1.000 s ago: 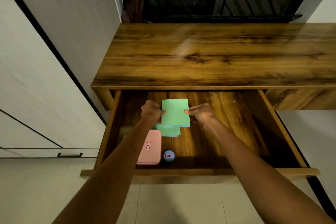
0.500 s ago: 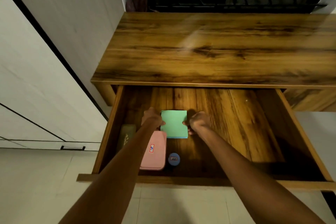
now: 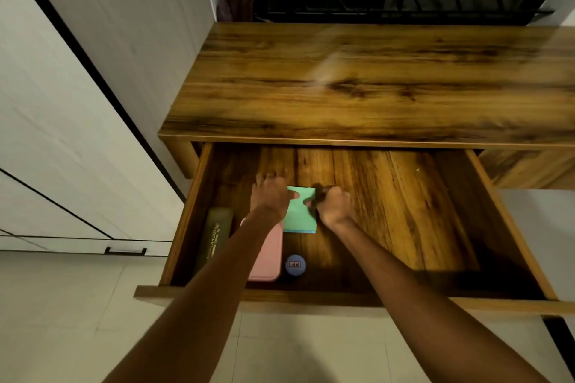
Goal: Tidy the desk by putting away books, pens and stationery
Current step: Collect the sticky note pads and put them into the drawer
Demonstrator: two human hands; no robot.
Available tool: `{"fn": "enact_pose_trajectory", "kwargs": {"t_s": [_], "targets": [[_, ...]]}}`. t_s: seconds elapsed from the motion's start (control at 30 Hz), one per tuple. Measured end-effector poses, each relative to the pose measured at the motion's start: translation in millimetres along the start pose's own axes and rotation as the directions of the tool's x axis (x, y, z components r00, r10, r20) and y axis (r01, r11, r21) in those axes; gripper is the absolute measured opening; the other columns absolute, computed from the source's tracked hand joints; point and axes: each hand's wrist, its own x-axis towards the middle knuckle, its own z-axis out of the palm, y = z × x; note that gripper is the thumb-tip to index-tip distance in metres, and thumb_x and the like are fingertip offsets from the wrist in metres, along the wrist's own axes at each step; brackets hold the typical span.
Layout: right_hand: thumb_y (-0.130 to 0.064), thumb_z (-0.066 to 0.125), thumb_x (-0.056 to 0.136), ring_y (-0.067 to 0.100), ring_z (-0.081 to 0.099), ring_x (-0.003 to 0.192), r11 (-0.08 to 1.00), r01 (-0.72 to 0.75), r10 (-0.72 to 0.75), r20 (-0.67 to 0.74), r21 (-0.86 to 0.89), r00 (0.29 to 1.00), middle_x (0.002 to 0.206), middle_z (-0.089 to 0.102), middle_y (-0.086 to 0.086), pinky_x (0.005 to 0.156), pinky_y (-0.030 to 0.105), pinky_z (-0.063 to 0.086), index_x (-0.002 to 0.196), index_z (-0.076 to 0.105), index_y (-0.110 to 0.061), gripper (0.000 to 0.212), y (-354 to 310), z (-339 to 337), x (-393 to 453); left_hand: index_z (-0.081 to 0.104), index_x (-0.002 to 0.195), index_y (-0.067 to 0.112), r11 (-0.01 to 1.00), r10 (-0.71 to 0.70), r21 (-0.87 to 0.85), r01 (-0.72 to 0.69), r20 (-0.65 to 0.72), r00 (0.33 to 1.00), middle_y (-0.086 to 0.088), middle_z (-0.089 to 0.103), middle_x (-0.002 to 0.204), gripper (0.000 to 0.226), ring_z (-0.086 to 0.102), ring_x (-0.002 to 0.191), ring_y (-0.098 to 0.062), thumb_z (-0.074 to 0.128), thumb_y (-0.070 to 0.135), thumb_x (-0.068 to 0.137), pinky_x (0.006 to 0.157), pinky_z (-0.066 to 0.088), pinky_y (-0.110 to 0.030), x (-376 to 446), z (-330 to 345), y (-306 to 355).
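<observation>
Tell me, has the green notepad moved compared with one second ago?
Yes. The green notepad has come down toward the drawer floor, and now sits nearer the pink case.

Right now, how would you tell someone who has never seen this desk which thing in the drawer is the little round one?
Under the desk top, look in the open drawer, at its near left part. Right of the pink case and nearer than the green pad sits a blue cap. It is the only round thing there; its neighbours are flat and rectangular.
</observation>
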Motion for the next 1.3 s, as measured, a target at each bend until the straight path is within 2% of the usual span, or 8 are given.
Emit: {"fn": "enact_pose_trajectory", "kwargs": {"t_s": [0.2, 0.3, 0.37, 0.5, 0.6, 0.7, 1.03, 1.3], "targets": [[-0.013, 0.060, 0.090, 0.022, 0.055, 0.116, 0.986, 0.168, -0.163, 0.195, -0.011, 0.967, 0.125, 0.060, 0.008, 0.087, 0.026, 0.042, 0.123, 0.058, -0.009, 0.034, -4, -44, -26, 0.049, 0.128, 0.017, 0.957, 0.227, -0.191, -0.220, 0.013, 0.974, -0.006, 0.046, 0.137, 0.051, 0.035, 0.125, -0.024, 0.062, 0.043, 0.086, 0.099, 0.032, -0.033, -40, -11, 10], [-0.028, 0.077, 0.074, 0.021, 0.044, 0.130, 0.983, 0.183, -0.157, 0.439, -0.017, 0.885, 0.142, 0.048, 0.006, 0.106, 0.032, 0.036, 0.136, 0.046, -0.015, 0.070, 6, -75, -52, 0.045, 0.132, 0.023, 0.942, 0.237, -0.286, -0.175, 0.196, 0.952, -0.007, 0.036, 0.143, 0.064, 0.030, 0.133, -0.025, 0.072, 0.043, 0.077, 0.106, 0.033, -0.037, -75, -17, 6], [-0.046, 0.084, 0.058, 0.023, 0.031, 0.139, 0.955, 0.217, -0.063, 0.577, -0.203, 0.814, 0.153, 0.031, 0.001, 0.112, 0.041, 0.031, 0.146, 0.029, -0.026, 0.107, 15, -91, -73, 0.039, 0.137, 0.028, 0.944, 0.281, -0.257, -0.209, 0.286, 0.916, -0.001, 0.030, 0.148, 0.077, 0.025, 0.137, -0.026, 0.077, 0.045, 0.072, 0.111, 0.030, -0.039, -98, -20, 6], [-0.051, 0.083, 0.058, 0.026, 0.004, 0.148, 0.744, 0.407, 0.126, 0.710, -0.529, 0.693, 0.160, -0.008, -0.001, 0.118, 0.041, 0.021, 0.150, -0.008, -0.029, 0.131, 35, -103, -116, 0.015, 0.148, 0.035, 0.910, 0.364, 0.039, -0.413, 0.404, 0.839, 0.002, 0.007, 0.160, 0.108, -0.005, 0.147, -0.026, 0.077, 0.058, 0.063, 0.117, 0.003, -0.047, -123, -25, 13], [-0.041, 0.083, 0.063, 0.031, -0.009, 0.147, 0.610, 0.443, 0.089, 0.612, -0.657, 0.786, 0.159, -0.017, 0.003, 0.118, 0.048, 0.011, 0.149, -0.016, -0.026, 0.132, 50, -88, -136, 0.003, 0.150, 0.030, 0.828, 0.399, 0.226, -0.513, 0.407, 0.822, -0.004, -0.006, 0.160, 0.120, -0.013, 0.146, -0.030, 0.079, 0.057, 0.061, 0.115, -0.009, -0.048, -129, -19, 17], [-0.032, 0.082, 0.068, 0.035, -0.015, 0.145, 0.545, 0.363, -0.174, 0.321, -0.756, 0.931, 0.158, -0.017, 0.009, 0.116, 0.055, -0.001, 0.150, -0.014, -0.018, 0.127, 60, -76, -138, 0.000, 0.151, 0.025, 0.736, 0.458, 0.399, -0.547, 0.301, 0.836, -0.007, -0.009, 0.160, 0.122, -0.012, 0.146, -0.032, 0.077, 0.057, 0.063, 0.115, -0.008, -0.048, -131, -16, 19], [-0.043, 0.070, 0.076, 0.041, -0.015, 0.144, 0.534, 0.257, -0.455, -0.018, -0.806, 0.890, 0.157, -0.017, 0.017, 0.115, 0.061, 0.000, 0.149, -0.015, -0.019, 0.115, 63, -79, -97, -0.010, 0.151, 0.019, 0.800, 0.411, 0.468, -0.376, 0.029, 0.911, -0.013, -0.015, 0.158, 0.121, -0.016, 0.144, -0.036, 0.076, 0.049, 0.070, 0.116, -0.009, -0.051, -104, -17, 28], [-0.045, 0.071, 0.074, 0.042, -0.014, 0.144, 0.521, 0.244, -0.442, -0.014, -0.818, 0.897, 0.157, -0.018, 0.018, 0.115, 0.062, 0.002, 0.148, -0.019, -0.017, 0.119, 38, -87, -24, -0.012, 0.149, 0.010, 0.788, 0.326, 0.552, -0.273, 0.002, 0.945, -0.024, -0.013, 0.156, 0.125, -0.014, 0.144, -0.040, 0.077, 0.045, 0.070, 0.118, -0.004, -0.050, -36, -26, 46]]}}
